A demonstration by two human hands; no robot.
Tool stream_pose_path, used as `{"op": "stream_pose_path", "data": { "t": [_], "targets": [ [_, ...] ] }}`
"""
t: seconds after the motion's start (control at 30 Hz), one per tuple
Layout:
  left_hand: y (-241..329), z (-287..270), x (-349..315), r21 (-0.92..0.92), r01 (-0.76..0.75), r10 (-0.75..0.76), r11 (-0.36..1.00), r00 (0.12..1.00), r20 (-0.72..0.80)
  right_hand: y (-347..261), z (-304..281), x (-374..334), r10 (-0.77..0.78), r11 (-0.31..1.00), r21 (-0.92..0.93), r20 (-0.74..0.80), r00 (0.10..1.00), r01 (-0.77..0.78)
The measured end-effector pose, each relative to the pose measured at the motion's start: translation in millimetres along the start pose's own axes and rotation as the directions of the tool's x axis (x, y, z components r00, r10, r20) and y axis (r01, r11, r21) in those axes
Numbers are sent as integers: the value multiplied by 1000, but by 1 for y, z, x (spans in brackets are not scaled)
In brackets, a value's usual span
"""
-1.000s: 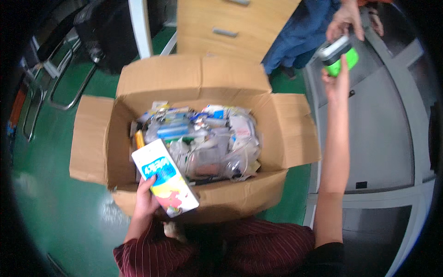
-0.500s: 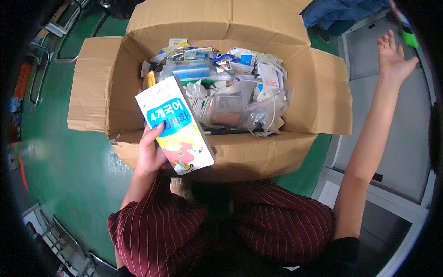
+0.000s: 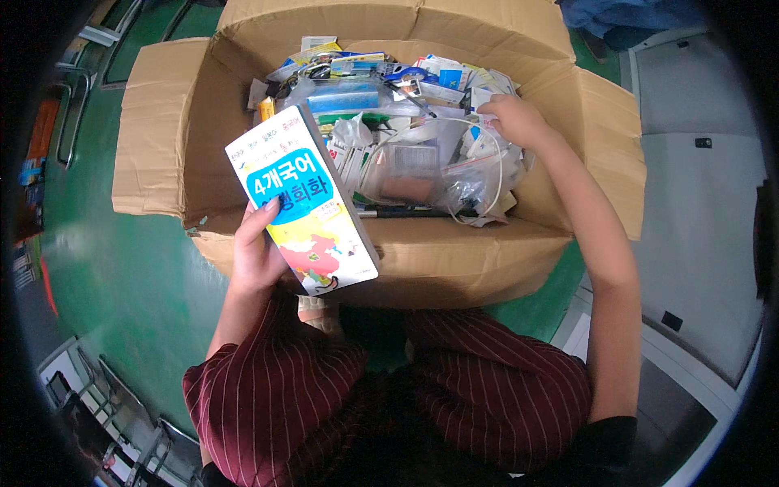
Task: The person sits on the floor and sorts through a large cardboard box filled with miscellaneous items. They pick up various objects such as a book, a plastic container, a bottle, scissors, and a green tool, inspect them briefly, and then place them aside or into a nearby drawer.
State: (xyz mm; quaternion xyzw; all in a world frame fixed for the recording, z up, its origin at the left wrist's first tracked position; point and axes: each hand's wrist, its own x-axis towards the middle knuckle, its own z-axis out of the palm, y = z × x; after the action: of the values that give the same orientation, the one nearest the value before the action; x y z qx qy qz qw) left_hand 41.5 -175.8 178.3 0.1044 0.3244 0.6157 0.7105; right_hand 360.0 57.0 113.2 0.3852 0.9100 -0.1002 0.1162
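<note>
My left hand (image 3: 260, 247) is closed on a thick paperback book (image 3: 312, 223), thumb across its white, blue and yellow cover with a pink map drawing. The book is tilted in front of the near left side of a large open cardboard box (image 3: 462, 260). My right hand (image 3: 519, 120) reaches over the box's right side, fingers bent and apart above white packets (image 3: 480, 104); nothing shows in them. A clear plastic bag (image 3: 471, 191), a white cable (image 3: 499, 166), a clear case (image 3: 406, 166) and a blue bottle-like item (image 3: 341, 99) lie among the mixed contents.
Box flaps stick out left (image 3: 154, 130) and right (image 3: 608, 154). Green floor (image 3: 122, 268) surrounds the box. Grey cabinet panels (image 3: 690, 195) stand at right. Metal-framed furniture (image 3: 105, 398) is at lower left. Blue fabric (image 3: 625, 12) shows at the far right.
My right hand has swung in from the upper right to the box's contents; it was spread open beside a green-tipped object, now out of sight. My left hand still holds the book.
</note>
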Motion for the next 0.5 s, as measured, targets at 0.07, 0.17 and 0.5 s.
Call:
{"op": "stream_pose_path", "data": {
  "t": [0.07,0.17,0.5],
  "targets": [
    [0,0,-1,-7,7,-7,1000,1000,-6,-5,8,3,-86,995,-51,-5,996,85],
    [0,-3,-2,-11,10,-10,1000,1000,9,-16,11,9,-175,984,-44,-145,974,170],
    [1,-3,-2,4,15,-15,1000,1000,18,-18,45,6,-246,959,-133,56,968,251]
  ]
}}
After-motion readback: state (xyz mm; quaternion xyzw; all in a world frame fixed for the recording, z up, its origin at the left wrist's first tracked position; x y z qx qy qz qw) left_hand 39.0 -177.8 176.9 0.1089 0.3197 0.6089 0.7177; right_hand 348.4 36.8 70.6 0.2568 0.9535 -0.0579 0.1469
